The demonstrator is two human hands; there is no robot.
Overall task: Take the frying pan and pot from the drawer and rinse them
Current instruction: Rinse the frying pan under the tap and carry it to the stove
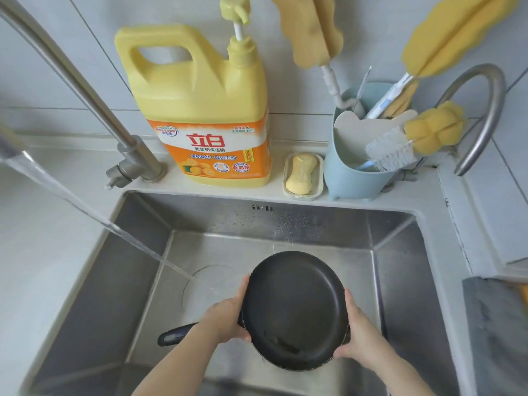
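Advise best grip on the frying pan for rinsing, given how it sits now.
Probably the frying pan by its black handle, coming from the left: it juts out free over the sink. Both hands, left and right, currently clasp the round rim instead.

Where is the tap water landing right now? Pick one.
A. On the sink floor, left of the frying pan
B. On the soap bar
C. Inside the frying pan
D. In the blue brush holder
A. The water stream runs down to the sink floor left of the frying pan, which the left hand and right hand hold by its rim clear of the flow.
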